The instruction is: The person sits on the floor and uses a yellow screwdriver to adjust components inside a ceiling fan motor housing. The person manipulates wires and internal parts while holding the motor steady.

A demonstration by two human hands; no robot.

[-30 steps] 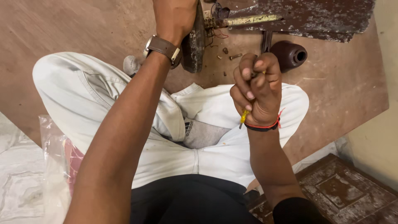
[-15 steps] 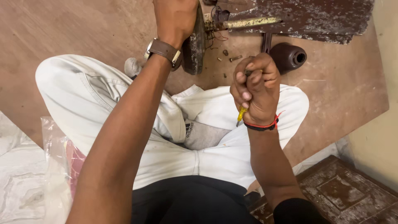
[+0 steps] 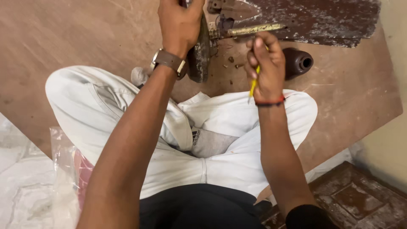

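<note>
Left hand (image 3: 180, 25): at the far edge, fingers wrapped round the dark round metal body (image 3: 199, 51), a brown-strapped watch (image 3: 169, 61) on the wrist.
Right hand (image 3: 265, 63): fingers curled tight round a yellow-handled tool (image 3: 253, 85), just right of the metal body.
Metal body: standing on the brown board (image 3: 85, 34), far of the crossed legs.
Long dark blade (image 3: 296, 17): far right, speckled and worn.
Dark cup-shaped piece (image 3: 299, 62): lying on the board, right of the hand.
Small bits (image 3: 231, 59): scattered between the hands.
</note>
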